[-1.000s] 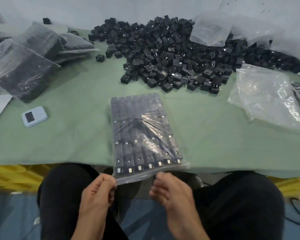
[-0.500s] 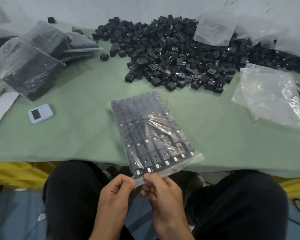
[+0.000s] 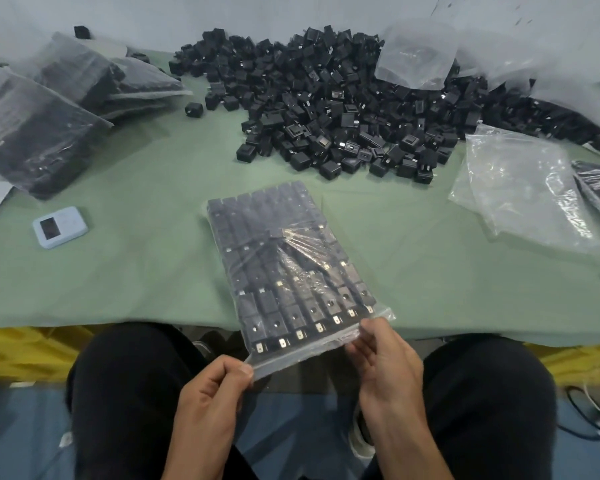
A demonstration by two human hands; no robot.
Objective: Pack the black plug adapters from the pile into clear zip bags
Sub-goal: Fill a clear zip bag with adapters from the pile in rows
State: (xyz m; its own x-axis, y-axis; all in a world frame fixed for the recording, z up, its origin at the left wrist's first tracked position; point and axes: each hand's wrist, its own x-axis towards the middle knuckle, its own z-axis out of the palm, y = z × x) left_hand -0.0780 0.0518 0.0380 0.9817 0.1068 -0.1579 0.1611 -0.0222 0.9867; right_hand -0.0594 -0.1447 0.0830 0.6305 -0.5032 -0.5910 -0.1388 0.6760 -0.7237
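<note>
Zip bag (image 3: 291, 271) | full of adapter rows | both hands pinch its open edge

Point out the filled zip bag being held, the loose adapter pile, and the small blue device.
filled zip bag (image 3: 284, 271), head view, on the clear film over the packed rows.
adapter pile (image 3: 343, 109), head view, middle of the heap.
small blue device (image 3: 60, 227), head view, its top face.
</note>
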